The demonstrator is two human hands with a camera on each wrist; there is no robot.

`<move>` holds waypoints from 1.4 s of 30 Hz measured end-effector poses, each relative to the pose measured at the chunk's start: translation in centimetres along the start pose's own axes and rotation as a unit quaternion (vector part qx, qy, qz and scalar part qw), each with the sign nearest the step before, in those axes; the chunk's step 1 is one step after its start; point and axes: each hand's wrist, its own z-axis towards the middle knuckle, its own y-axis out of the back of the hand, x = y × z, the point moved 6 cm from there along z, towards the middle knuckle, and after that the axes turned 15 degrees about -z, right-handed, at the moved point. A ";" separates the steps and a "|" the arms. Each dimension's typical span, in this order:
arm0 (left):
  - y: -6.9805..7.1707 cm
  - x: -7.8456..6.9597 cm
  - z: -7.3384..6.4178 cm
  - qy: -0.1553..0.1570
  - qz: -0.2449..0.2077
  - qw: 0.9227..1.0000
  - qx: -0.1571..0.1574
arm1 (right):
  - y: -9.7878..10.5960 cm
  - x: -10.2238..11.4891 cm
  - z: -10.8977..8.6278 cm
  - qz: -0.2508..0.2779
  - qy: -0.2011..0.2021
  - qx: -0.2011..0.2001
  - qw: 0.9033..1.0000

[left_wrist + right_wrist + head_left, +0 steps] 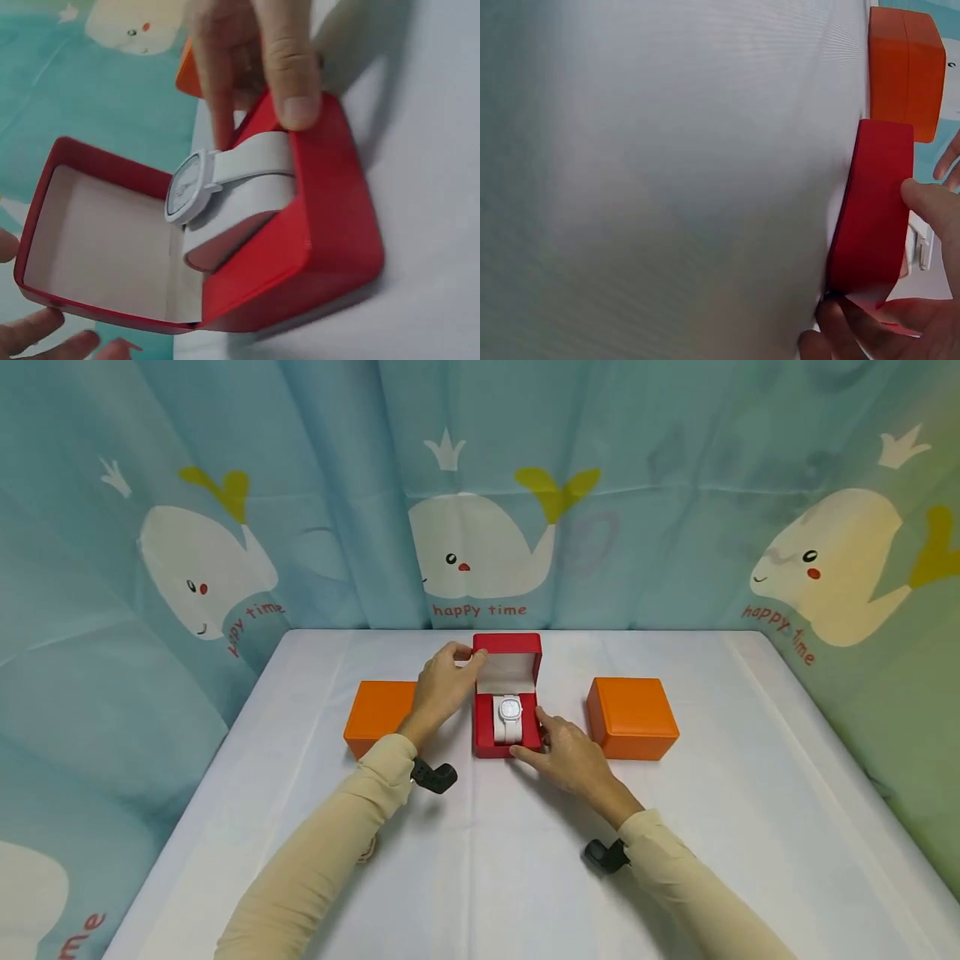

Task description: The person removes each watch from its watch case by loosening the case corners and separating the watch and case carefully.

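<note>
A red watch box [507, 643] stands on the table with its lid raised, showing a pale lining. Inside it, a white wristwatch [510, 709] is wrapped round a white cushion [225, 232], its square-ish dial facing up. My left hand [448, 677] holds the raised lid at its upper left corner, thumb and fingertips around the edge. At the lower right corner of the base, my right hand [573, 758] grips the box, thumb at the front and fingers along the side. In the left wrist view the right thumb [296, 97] presses on the front rim.
One orange box [381, 706] sits left of the red one, partly behind my left arm. Another orange box [633, 718] is to the right, beyond my right hand. The white-covered table [480, 877] ends at a blue whale-print curtain [337, 510].
</note>
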 end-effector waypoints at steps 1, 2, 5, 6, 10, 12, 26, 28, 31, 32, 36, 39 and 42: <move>0.0 0.0 -0.2 -0.004 0.006 1.000 0.000 | 0.0 0.0 0.1 0.000 -0.002 0.005 1.000; 0.0 -0.1 -0.5 -0.009 0.012 1.000 -0.001 | 0.1 0.0 0.1 0.003 -0.004 0.010 1.000; 0.0 -0.1 -1.1 -0.036 0.038 0.999 -0.011 | 0.3 -0.1 0.3 0.011 -0.012 0.017 1.000; 0.0 -0.2 -1.4 -0.048 0.048 0.998 -0.015 | 0.4 -0.1 0.4 0.014 -0.013 0.016 1.000; -0.3 -0.1 -2.3 -0.097 0.077 0.992 0.001 | 0.6 -0.2 0.5 0.022 -0.024 0.007 0.999; -0.7 0.1 -2.7 -0.114 0.098 0.988 0.029 | 0.6 -0.1 0.5 0.028 -0.027 0.004 0.999; -4.1 2.9 -3.6 -0.096 0.253 0.942 0.199 | -0.4 0.5 0.2 0.001 0.002 0.006 1.000; -4.3 3.1 -3.4 -0.091 0.260 0.939 0.205 | -0.5 0.5 0.2 0.000 -0.001 0.007 1.000; -4.5 3.2 -3.1 -0.081 0.259 0.939 0.210 | -0.5 0.3 0.2 0.000 -0.005 0.006 1.000; -4.6 3.2 -3.0 -0.078 0.257 0.939 0.213 | -0.5 0.3 0.1 0.000 -0.006 0.006 1.000; -4.7 3.3 -2.7 -0.061 0.257 0.939 0.222 | -0.4 0.4 0.0 -0.004 -0.005 0.004 1.000; -4.8 3.3 -2.7 -0.047 0.258 0.937 0.229 | -0.4 0.5 0.0 -0.005 -0.004 0.003 1.000; -4.7 3.2 -2.7 -0.040 0.256 0.938 0.229 | -0.6 0.6 -0.1 -0.007 -0.003 0.004 1.000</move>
